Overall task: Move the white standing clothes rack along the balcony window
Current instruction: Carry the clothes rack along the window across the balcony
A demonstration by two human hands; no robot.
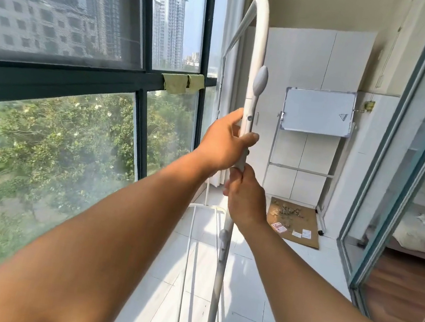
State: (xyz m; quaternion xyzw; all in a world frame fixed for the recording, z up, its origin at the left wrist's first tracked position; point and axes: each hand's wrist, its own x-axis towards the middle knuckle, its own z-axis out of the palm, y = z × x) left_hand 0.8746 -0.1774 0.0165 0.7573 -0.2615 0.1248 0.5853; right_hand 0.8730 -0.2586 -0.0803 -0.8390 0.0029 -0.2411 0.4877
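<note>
The white standing clothes rack (260,43) rises in the middle of the view, its near upright tube curving over at the top into a rail that runs away from me. My left hand (225,140) is wrapped around that upright at chest height. Just below it, my right hand (244,196) grips the same tube. Lower rails of the rack lie close to the floor beside the balcony window (85,79), which runs along the left with dark frames.
A small whiteboard on a stand (318,112) stands at the far end before white cabinet panels. A brown cardboard sheet (296,221) with debris and cards lies on the tiled floor there. A glass sliding door (400,162) lines the right side. A green cloth (183,82) hangs on the window frame.
</note>
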